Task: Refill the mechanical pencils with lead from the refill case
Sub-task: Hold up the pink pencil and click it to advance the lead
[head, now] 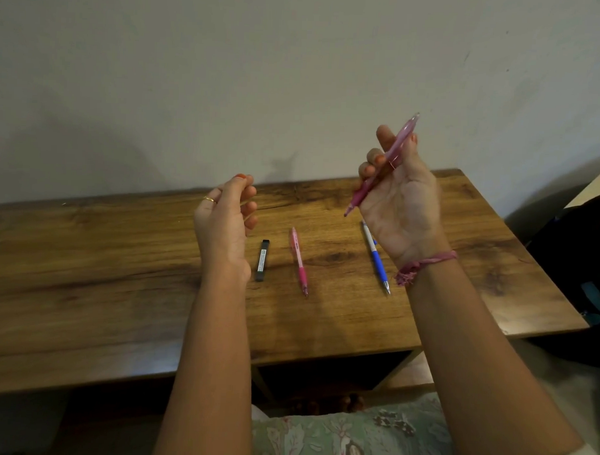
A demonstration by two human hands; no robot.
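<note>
My right hand [400,196] is raised above the table and grips a translucent pink mechanical pencil [382,165], tip down-left and button end up-right. My left hand [226,213] hovers above the table with fingers curled and thumb against forefinger tip; anything pinched there is too small to see. A dark lead refill case [262,260] lies on the wooden table [120,272] just right of my left wrist. A second pink pencil [299,261] lies right of the case. A blue and white pencil [376,259] lies partly under my right hand.
The table stands against a pale wall. Its right edge runs near a dark bag [583,264] on the floor. A floral cloth [352,436] covers my lap below the front edge. An open shelf [327,374] sits beneath the tabletop.
</note>
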